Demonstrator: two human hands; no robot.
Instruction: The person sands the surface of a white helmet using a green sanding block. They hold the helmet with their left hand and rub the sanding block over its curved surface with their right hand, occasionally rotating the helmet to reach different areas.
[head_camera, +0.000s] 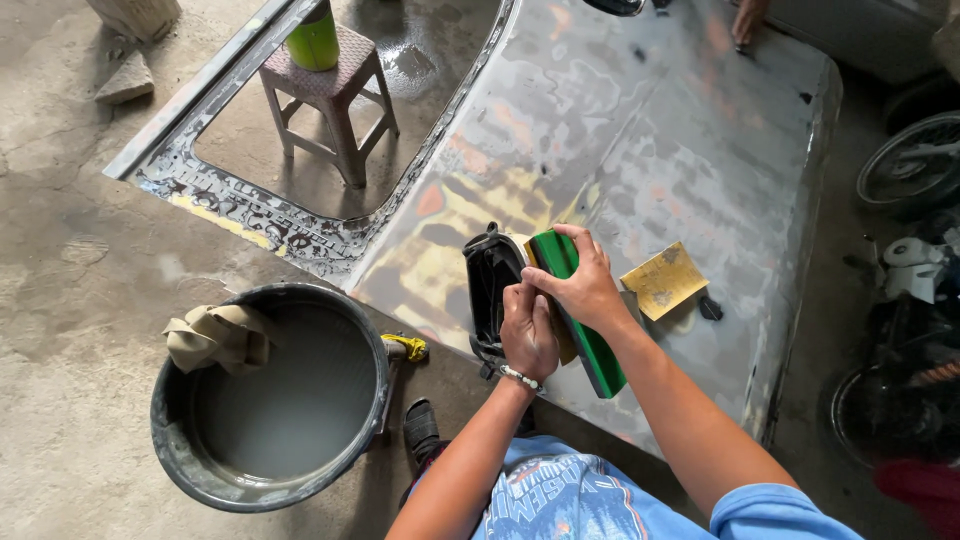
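My right hand (585, 290) grips a long green sanding block (585, 330) near its top end, over a bare, sanded metal car door panel (640, 130). My left hand (528, 335) pinches something at the block's edge, where a yellowish sheet of sandpaper peeks out from under it. A black rubber tool (490, 285) lies on the panel just left of my hands. A loose square of yellow sandpaper (664, 280) rests on the panel to the right, with a small black piece (710, 308) next to it.
A dark bucket of grey water (270, 400) with a tan rag (218, 335) on its rim stands on the concrete floor at left. A plastic stool (330, 105) carries a green can (314, 40). Another person's hand (748, 18) touches the panel's far edge. Wheels and machinery (915, 165) crowd the right.
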